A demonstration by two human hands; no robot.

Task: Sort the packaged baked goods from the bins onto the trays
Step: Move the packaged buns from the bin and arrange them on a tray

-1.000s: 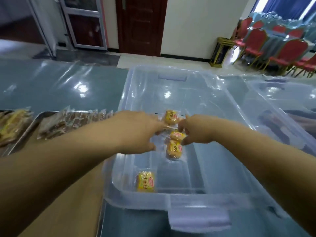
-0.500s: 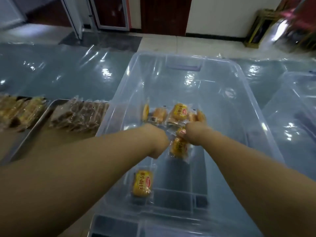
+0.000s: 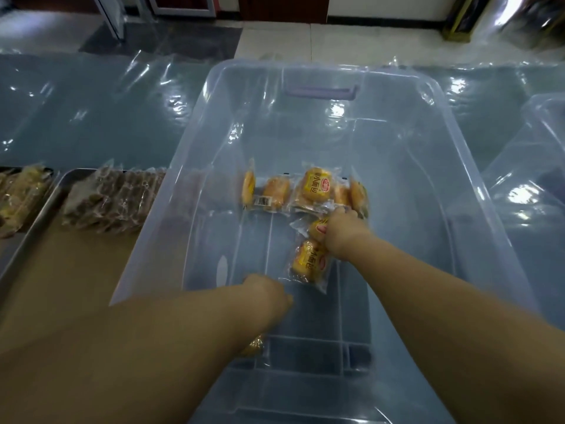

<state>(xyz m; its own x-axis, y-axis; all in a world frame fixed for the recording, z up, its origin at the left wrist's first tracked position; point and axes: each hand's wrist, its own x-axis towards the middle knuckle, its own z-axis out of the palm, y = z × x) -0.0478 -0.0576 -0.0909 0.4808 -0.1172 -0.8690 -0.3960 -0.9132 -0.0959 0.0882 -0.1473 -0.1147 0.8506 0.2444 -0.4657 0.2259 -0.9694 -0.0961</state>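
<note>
The right hand [image 3: 344, 237] is low inside the clear bin [image 3: 189, 185], its fingers curled round the wrapper of a yellow bun packet [image 3: 316, 229]. A second packet [image 3: 308, 264] lies just under the wrist, and I cannot tell whether it is also in the grasp. The left hand [image 3: 269, 290] reaches down toward the near part of the bin floor with its fingers turned away from the camera, so I cannot tell whether they are spread or curled, and nothing shows in it. Under the left forearm, on the near bin floor, a sliver of a hidden packet [image 3: 253, 350] peeps out. Across the middle of the bin floor, just beyond the right hand, a short row of buns [image 3: 315, 186] lies side by side, some on edge. Left of the bin, a metal tray [image 3: 76, 258] carries a packed line of brown cakes [image 3: 113, 200]. Farther left of the bin there are paler packets [image 3: 21, 194]. Right of the bin stands another bin [image 3: 544, 154], its contents unclear. By my reading the sorting is well along: the trays are stocked and this bin is nearly empty. The few buns left in it have yet to go to a tray, and no tray of them is in view.
</note>
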